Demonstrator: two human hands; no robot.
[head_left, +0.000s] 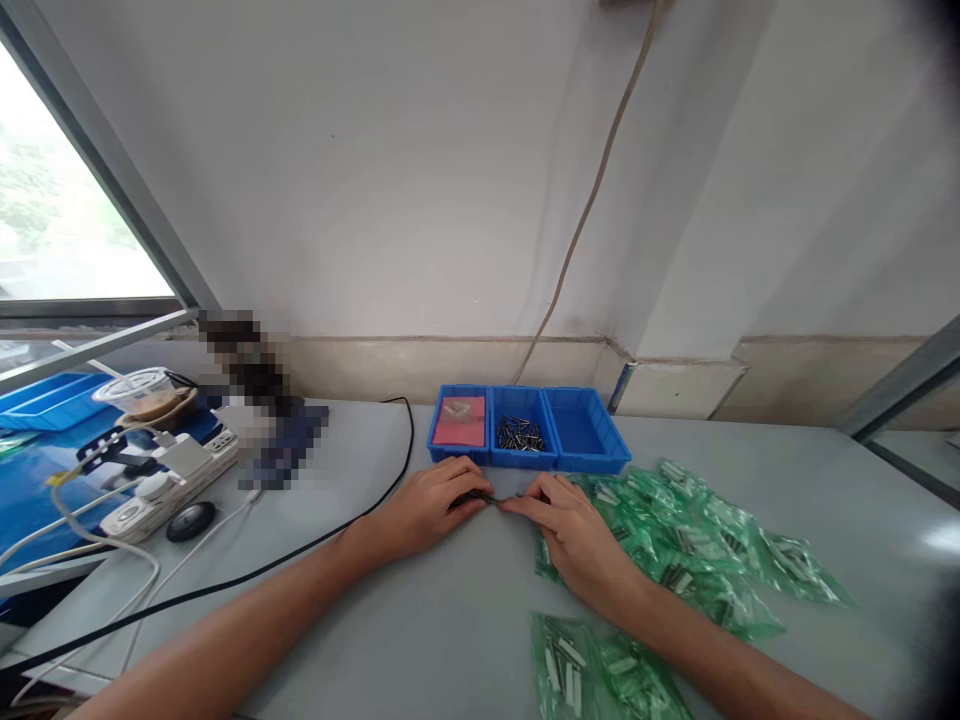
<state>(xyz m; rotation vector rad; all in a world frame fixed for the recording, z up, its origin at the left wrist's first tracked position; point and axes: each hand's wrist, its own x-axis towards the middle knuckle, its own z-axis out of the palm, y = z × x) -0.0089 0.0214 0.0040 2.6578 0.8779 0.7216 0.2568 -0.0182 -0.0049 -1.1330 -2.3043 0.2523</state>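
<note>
My left hand (439, 508) rests on the grey tabletop, its fingers closed over several small dark metal pieces (480, 496) that look like screws. Opposite it, my right hand (568, 522) pinches at a small dark piece between thumb and forefinger, close to the left fingertips; the piece is mostly hidden. Just behind both hands stand three joined blue bins. The middle bin (555, 440) holds a heap of screw-like metal pieces (519, 434). In the left bin (433, 440) lies a red card (459, 428) with a small clear bag on it.
Green plastic bags (697, 530) of metal parts spread to the right, with more bags (566, 665) at the front. A black cable (300, 548) crosses the left side. Beyond it are a mouse (190, 521), a power strip (161, 490), a cup (142, 392) and a blurred-out patch.
</note>
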